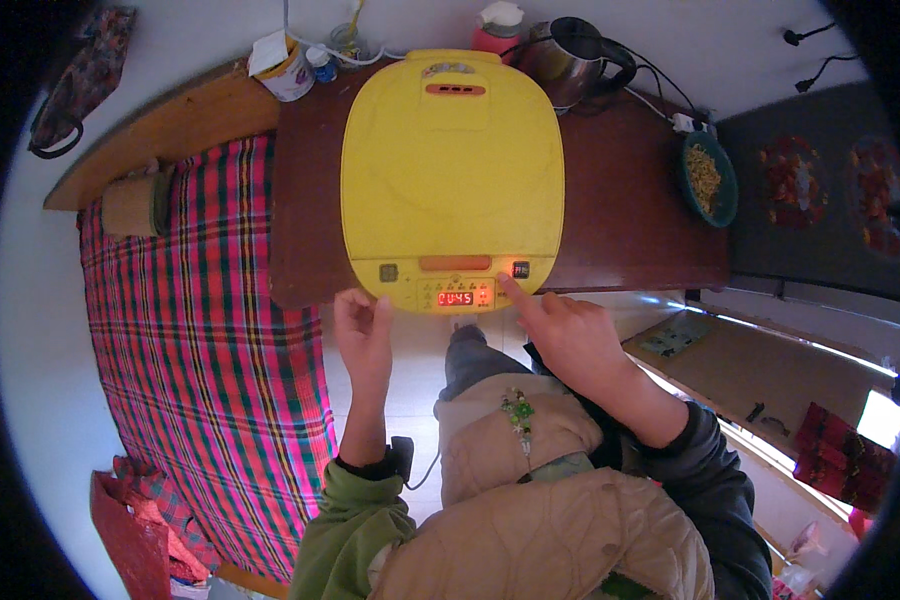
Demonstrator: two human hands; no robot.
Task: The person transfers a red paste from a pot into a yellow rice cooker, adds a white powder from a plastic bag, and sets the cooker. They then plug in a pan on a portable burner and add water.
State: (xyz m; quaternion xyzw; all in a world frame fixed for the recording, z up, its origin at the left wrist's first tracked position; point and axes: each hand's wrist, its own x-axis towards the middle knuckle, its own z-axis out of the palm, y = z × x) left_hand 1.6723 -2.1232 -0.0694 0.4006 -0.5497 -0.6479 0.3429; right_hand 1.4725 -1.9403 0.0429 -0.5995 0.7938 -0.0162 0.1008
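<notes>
A yellow electric appliance (454, 180) with a closed lid, probably a baking pan, stands on a dark red wooden table (630, 225). Its front control panel (420, 296) has a lit red display. My right hand (570, 337) reaches in from the right, its index fingertip at the panel just right of the display, near a lit square button. Beside the front left corner of the appliance is my left hand (364, 330), fingers curled and thumb up by the edge. It holds nothing that I can see.
Behind the appliance stand an electric kettle (566, 64), a pink-red jar (495, 34) and a white tub (289, 75). A green bowl of food (709, 180) sits at the table's right end, by a power strip (691, 124). Left is a bed with a plaid cover (217, 337).
</notes>
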